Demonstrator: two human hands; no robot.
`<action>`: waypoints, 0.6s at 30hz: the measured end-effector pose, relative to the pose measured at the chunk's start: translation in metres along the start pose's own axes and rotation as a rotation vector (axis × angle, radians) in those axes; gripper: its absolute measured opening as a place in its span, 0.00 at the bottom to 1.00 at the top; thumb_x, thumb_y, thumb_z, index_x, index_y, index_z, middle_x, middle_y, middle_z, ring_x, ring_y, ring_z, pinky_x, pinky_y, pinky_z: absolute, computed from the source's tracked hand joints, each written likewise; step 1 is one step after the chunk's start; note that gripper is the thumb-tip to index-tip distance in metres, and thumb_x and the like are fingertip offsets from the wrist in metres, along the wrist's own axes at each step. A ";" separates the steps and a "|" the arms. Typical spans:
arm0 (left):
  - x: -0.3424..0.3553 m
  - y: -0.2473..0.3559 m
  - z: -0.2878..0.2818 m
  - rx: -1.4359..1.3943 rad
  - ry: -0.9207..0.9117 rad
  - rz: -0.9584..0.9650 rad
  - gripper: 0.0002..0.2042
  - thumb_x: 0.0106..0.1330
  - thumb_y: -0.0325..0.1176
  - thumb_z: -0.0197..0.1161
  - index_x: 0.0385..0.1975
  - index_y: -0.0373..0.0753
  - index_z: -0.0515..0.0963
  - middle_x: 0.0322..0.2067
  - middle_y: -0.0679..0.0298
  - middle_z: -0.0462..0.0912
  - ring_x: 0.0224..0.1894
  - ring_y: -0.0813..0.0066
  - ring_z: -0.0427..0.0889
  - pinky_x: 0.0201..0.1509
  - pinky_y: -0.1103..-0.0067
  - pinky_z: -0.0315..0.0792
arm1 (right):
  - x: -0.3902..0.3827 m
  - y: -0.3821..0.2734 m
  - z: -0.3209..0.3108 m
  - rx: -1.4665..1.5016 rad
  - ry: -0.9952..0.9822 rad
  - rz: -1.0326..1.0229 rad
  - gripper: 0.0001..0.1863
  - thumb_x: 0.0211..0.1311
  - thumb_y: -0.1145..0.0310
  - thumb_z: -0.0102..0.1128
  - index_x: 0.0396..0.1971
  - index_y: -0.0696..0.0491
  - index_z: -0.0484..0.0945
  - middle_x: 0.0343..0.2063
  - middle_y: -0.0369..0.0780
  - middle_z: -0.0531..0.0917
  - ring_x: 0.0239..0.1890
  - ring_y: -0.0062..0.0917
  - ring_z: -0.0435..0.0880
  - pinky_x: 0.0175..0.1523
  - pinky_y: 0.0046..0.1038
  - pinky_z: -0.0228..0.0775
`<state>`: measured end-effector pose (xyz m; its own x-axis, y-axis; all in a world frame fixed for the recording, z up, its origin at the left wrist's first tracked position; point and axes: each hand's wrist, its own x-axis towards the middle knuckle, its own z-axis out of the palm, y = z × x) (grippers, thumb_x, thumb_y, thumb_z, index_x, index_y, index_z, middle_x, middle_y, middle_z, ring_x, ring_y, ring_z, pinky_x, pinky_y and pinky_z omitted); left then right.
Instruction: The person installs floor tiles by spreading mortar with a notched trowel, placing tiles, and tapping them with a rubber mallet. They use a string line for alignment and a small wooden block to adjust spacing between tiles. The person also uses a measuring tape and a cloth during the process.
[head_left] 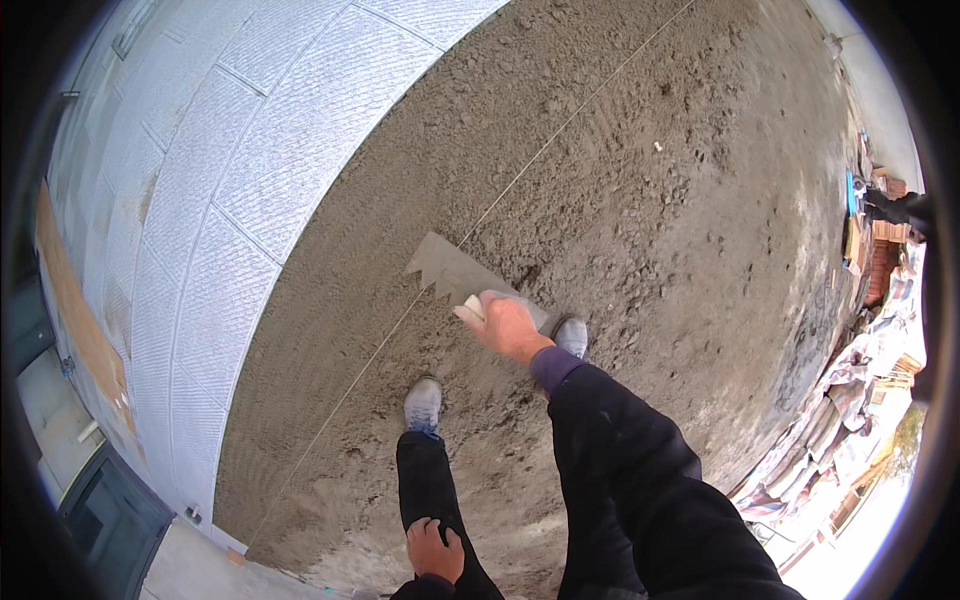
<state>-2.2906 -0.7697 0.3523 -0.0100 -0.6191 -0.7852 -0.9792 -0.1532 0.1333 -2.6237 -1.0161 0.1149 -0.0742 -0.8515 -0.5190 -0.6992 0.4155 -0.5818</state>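
My right hand (505,325) is closed around the pale handle (470,305) of a grey metal trowel (445,260) with large notches along one edge. The trowel is over rough grey-brown mortar (650,260), across a thin taut string (360,372). My left hand (433,548) rests on my dark-trousered left leg (420,475), holding nothing, its thumb apart from the loosely bent fingers. My light grey shoes (422,405) stand on the mortar either side of the trowel's lower part.
Pale textured paving (230,170) borders the mortar at left, with a wooden board (75,300) and grey door-like panel (115,510) beyond. At right are reddish stacked bricks or tiles (883,265), piled sheeting (830,420), and a dark shape I cannot make out.
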 end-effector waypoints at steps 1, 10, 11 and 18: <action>0.002 0.003 0.000 0.000 -0.007 -0.021 0.16 0.66 0.35 0.68 0.48 0.31 0.81 0.55 0.50 0.78 0.62 0.45 0.75 0.64 0.54 0.71 | 0.002 0.003 0.005 -0.065 -0.020 -0.094 0.32 0.74 0.38 0.58 0.38 0.59 0.79 0.27 0.55 0.87 0.34 0.55 0.88 0.42 0.50 0.80; 0.006 0.034 0.002 0.046 0.037 0.010 0.15 0.64 0.34 0.68 0.47 0.31 0.81 0.52 0.51 0.78 0.60 0.46 0.75 0.63 0.55 0.71 | 0.072 0.180 -0.179 -0.244 0.522 0.398 0.36 0.73 0.34 0.57 0.36 0.61 0.80 0.32 0.60 0.87 0.38 0.58 0.89 0.44 0.51 0.82; 0.006 0.036 0.003 0.057 0.038 0.008 0.15 0.64 0.34 0.68 0.47 0.32 0.81 0.52 0.51 0.78 0.60 0.47 0.75 0.64 0.55 0.71 | 0.074 0.193 -0.200 -0.229 0.543 0.445 0.36 0.73 0.35 0.58 0.38 0.61 0.80 0.34 0.60 0.88 0.42 0.57 0.89 0.48 0.50 0.82; 0.003 0.033 0.008 0.096 0.059 0.005 0.15 0.64 0.36 0.67 0.46 0.34 0.82 0.52 0.53 0.78 0.61 0.49 0.76 0.64 0.57 0.71 | 0.090 0.157 -0.167 0.697 0.314 0.453 0.32 0.74 0.37 0.60 0.31 0.56 0.78 0.19 0.39 0.80 0.17 0.29 0.78 0.24 0.33 0.69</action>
<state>-2.3251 -0.7700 0.3498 -0.0056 -0.6643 -0.7475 -0.9940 -0.0777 0.0765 -2.8591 -1.0806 0.0816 -0.5019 -0.5638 -0.6559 0.0286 0.7471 -0.6641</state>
